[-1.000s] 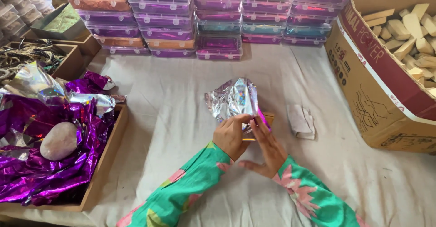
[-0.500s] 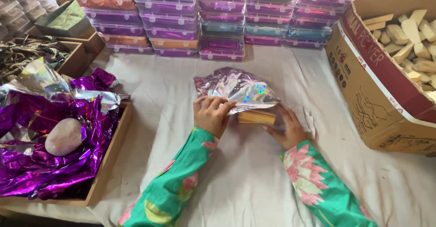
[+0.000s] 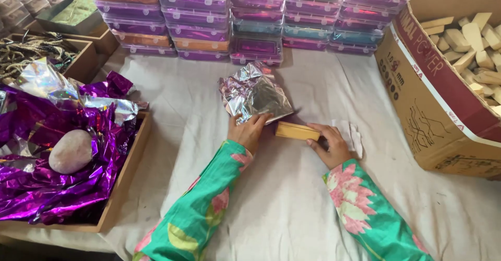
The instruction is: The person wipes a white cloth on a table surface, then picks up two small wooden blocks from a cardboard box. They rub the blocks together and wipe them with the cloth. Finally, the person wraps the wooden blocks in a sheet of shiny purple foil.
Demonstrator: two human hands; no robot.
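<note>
A small tan wooden block (image 3: 297, 131) lies on the cloth-covered table (image 3: 292, 209), with my right hand (image 3: 330, 144) gripping its right end. My left hand (image 3: 249, 130) presses its fingers down on the near edge of a crinkled silver foil sheet (image 3: 254, 92) that lies flat just beyond and left of the block. Both arms wear green sleeves with pink flowers. A small white scrap (image 3: 355, 136) sits right behind my right hand.
A wooden tray (image 3: 125, 177) at the left holds purple foil sheets (image 3: 47, 151) and a smooth stone (image 3: 70, 151). Stacked plastic boxes (image 3: 250, 15) line the back. A cardboard box (image 3: 433, 109) of wooden blocks (image 3: 469, 42) stands at the right. Small boxes of cord sit far left.
The foil, held up crumpled between both hands, is now spread flat on the table. My hands have parted: left on the foil's edge, right on the uncovered block.
</note>
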